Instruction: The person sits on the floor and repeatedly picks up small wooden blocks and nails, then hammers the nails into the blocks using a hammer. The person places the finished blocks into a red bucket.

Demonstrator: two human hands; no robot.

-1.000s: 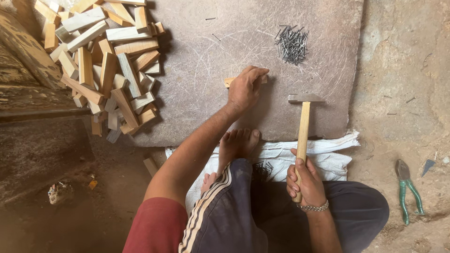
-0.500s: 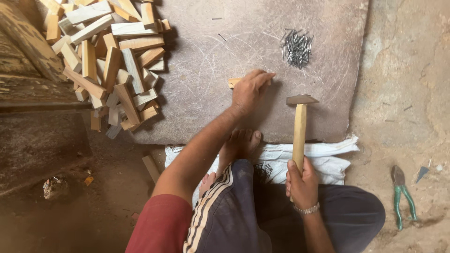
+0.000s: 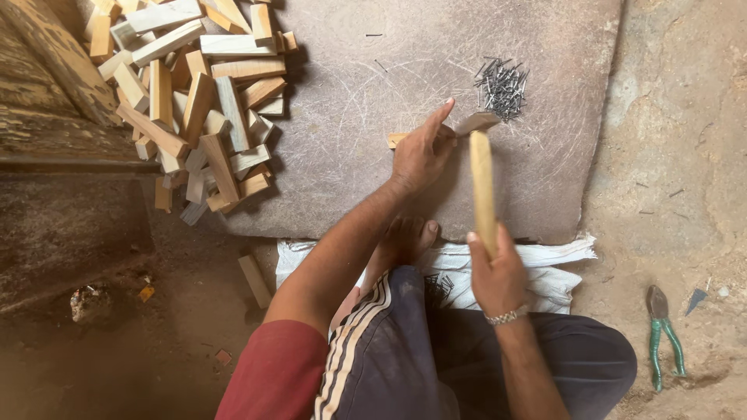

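My left hand (image 3: 421, 151) presses down on a small wooden block (image 3: 397, 140) lying on a grey stone slab (image 3: 373, 70), with the forefinger stretched out. My right hand (image 3: 496, 271) grips the wooden handle of a hammer (image 3: 482, 179). The hammer head sits just right of my left fingertips, over the block's hidden end. A heap of dark nails (image 3: 502, 82) lies on the slab just beyond the hammer head.
A pile of several cut wooden blocks (image 3: 194, 93) covers the slab's left part. Green-handled pliers (image 3: 661, 334) lie on the dirt floor at the right. A white sack (image 3: 545, 272) is under my legs. One loose block (image 3: 254, 278) lies on the floor.
The hammer has swung from beside my left hand, held upright at the right, toward the block; its head now sits at my left fingertips. My left hand stays on the block.
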